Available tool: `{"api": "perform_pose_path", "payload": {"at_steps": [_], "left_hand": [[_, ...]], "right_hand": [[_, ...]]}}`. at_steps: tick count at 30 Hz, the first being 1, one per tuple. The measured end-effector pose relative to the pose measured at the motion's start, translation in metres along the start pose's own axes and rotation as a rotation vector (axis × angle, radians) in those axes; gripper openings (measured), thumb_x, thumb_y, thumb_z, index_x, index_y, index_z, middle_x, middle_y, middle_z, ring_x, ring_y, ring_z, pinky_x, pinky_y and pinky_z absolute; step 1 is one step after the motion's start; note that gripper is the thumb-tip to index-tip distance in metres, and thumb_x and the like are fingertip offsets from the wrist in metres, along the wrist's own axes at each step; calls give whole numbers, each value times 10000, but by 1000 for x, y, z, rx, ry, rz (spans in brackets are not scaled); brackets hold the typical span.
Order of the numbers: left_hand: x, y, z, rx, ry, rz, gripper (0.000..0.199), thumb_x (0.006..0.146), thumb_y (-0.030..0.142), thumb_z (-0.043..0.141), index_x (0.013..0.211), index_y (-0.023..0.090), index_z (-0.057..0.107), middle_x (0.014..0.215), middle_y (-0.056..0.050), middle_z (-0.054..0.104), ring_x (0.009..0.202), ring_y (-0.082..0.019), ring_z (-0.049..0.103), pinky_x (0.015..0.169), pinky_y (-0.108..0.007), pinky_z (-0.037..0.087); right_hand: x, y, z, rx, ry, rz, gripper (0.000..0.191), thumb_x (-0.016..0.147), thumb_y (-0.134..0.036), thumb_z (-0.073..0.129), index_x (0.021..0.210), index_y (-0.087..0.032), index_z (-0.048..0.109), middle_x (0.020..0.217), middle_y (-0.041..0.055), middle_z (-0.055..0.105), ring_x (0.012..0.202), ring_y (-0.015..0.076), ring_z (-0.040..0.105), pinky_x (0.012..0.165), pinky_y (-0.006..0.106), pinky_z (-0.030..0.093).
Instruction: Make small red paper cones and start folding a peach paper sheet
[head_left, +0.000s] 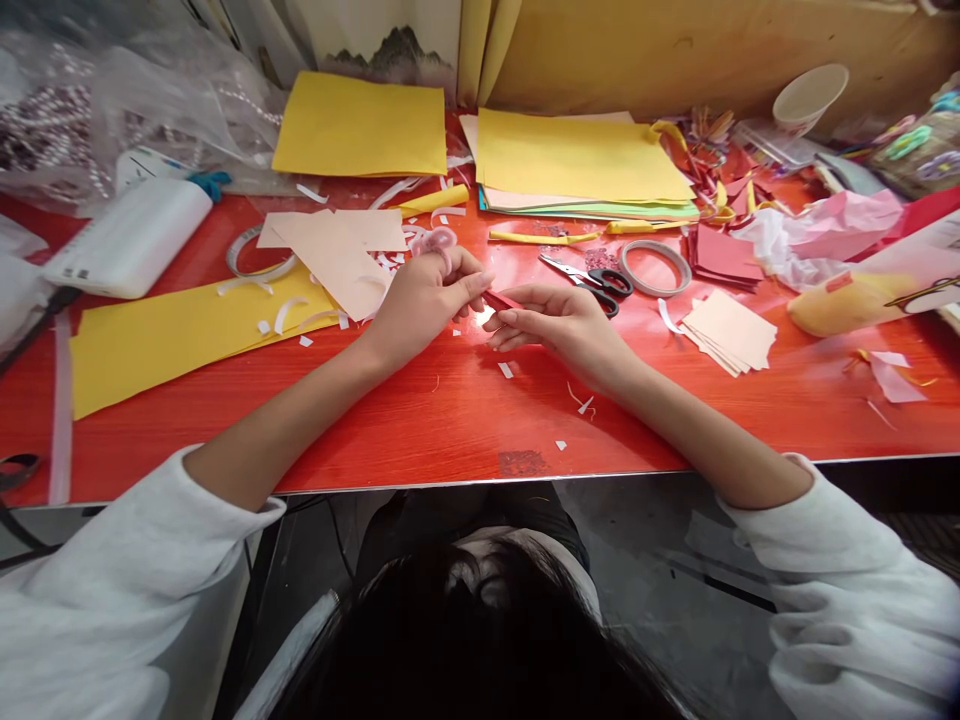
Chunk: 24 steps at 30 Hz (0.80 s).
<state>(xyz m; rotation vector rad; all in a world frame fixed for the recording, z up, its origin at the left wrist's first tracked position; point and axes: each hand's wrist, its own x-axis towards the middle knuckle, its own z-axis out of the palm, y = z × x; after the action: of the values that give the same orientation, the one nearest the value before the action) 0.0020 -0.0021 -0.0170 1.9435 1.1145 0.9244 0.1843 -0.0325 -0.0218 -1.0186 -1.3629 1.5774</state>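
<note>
In the head view, a small folded strip of red paper (501, 299) is held between my hands above the red table. My left hand (427, 300) pinches its tip with thumb and forefinger. A pink looped object (435, 243) sits at the back of that hand; its kind is unclear. The other end of the paper is between the thumb and fingers of my right hand (559, 325), partly covering it. Just behind my right hand lie black-handled scissors (604, 283), blades parted. A roll of tape (655, 267) is beside them.
Yellow sheets (150, 345) and pale pink paper (330, 255) lie left. Stacked yellow sheets (577, 155) stand behind. To the right are pale pink squares (731, 332), dark red squares (721, 257) and a paper cup (810, 100). A white device (131, 240) lies far left.
</note>
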Motion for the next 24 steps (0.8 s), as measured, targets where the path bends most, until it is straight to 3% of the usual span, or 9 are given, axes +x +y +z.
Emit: {"api": "perform_pose_path", "payload": {"at_steps": [7,11,15,24], "left_hand": [[-1,8,-3,-76,-32,24,150,891,238,538,896,164,668,705,-13,611,683,-114,593,624,-252,505],[0,2,-2,-124,27,53,138,874,224,560,889,165,684,722,-9,628,680,-110,613,636,-243,514],[0,-1,0,-129,18,58,177,858,181,565,994,182,677,717,5,635,688,-111,623,674,-249,523],[-2,2,-3,-15,-34,180,199,892,177,497,903,203,694,750,0,649,622,-93,553,617,-246,473]], "right_hand": [[0,-2,-1,14,-4,-46,316,762,-320,735,1005,-133,659,769,23,712,642,122,690,641,242,580],[1,-4,-5,78,-77,33,329,743,-274,757,1019,-118,670,856,59,731,700,132,704,700,256,591],[2,-4,-9,132,-134,100,226,784,-211,708,976,-94,681,822,80,736,695,141,713,676,239,595],[1,-10,-8,206,-53,179,85,799,-103,645,872,-83,684,784,80,729,622,105,693,643,194,591]]}}
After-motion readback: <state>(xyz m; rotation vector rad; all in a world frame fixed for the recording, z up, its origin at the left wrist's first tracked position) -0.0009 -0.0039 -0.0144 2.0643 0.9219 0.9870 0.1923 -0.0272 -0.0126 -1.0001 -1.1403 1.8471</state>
